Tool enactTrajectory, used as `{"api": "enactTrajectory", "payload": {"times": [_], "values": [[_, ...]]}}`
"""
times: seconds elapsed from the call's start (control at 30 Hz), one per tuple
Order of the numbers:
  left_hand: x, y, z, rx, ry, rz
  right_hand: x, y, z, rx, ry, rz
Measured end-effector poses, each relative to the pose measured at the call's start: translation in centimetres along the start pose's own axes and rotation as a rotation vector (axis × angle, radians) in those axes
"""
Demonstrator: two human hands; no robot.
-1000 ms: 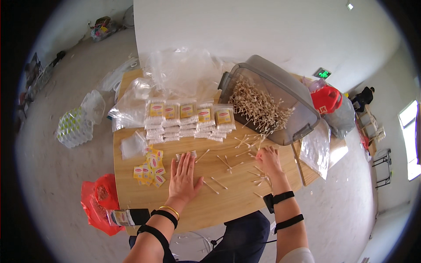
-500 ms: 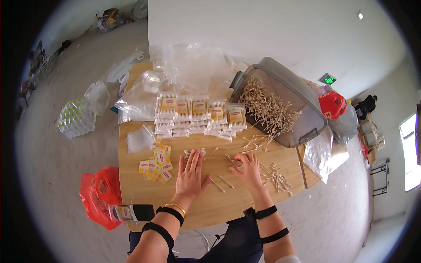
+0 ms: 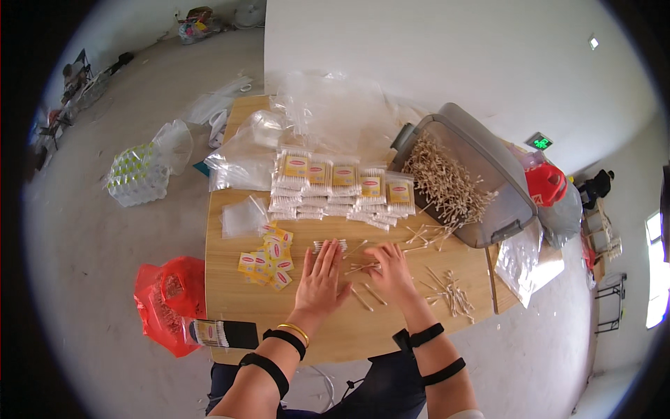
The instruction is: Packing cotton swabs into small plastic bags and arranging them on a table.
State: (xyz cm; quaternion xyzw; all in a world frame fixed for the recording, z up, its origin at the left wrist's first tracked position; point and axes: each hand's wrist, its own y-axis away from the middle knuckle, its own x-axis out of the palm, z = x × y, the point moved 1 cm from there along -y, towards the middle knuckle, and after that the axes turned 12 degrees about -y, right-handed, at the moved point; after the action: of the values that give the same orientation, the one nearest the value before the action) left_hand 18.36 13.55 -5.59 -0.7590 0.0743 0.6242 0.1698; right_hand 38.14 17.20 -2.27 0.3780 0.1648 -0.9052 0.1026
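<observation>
My left hand (image 3: 319, 288) lies flat on the table, fingers stretched out. Its fingertips rest against a small row of cotton swabs (image 3: 329, 246). Just right of it, my right hand (image 3: 392, 276) has bent fingers closed on a few cotton swabs (image 3: 364, 267), whose ends stick out toward the left hand. One loose swab (image 3: 357, 248) lies between the hands, and two more swabs (image 3: 368, 296) lie nearer to me. A scattered heap of swabs (image 3: 453, 297) is to the right of my right hand.
Filled swab packets (image 3: 342, 176) are stacked behind the hands. Yellow-and-white cards (image 3: 269, 262) and clear small bags (image 3: 244, 216) lie at left. A grey bin (image 3: 481, 150), tipped on its side, holds many swabs. A black phone-like object (image 3: 241, 335) and a red bag (image 3: 167, 300) sit at the near left edge.
My right hand has moved left, closer to my left hand, bringing swabs with it. My left hand keeps its place by the swab row. The whole view has shifted slightly.
</observation>
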Motion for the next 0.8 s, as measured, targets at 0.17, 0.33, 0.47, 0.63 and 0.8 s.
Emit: {"api": "enactTrajectory", "payload": {"times": [0.17, 0.33, 0.47, 0.63, 0.8], "values": [[-0.5, 0.0, 0.0, 0.002, 0.053, -0.016, -0.5, -2.2, -0.5, -0.058, -0.027, 0.058], [-0.5, 0.1, 0.3, 0.011, 0.085, -0.015, 2.2, -1.2, -1.3, 0.026, -0.074, 0.147], [-0.5, 0.1, 0.4, 0.020, 0.200, -0.046, 4.0, -0.8, 1.3, 0.017, -0.079, 0.088], [-0.3, 0.5, 1.0, -0.040, 0.358, -0.172, 2.0, 1.0, 1.0, -0.019, -0.144, -0.131], [-1.7, -0.8, 1.3, 0.040, 0.021, -0.023, -2.6, 6.3, 0.1, 0.155, 0.040, -0.179]]}}
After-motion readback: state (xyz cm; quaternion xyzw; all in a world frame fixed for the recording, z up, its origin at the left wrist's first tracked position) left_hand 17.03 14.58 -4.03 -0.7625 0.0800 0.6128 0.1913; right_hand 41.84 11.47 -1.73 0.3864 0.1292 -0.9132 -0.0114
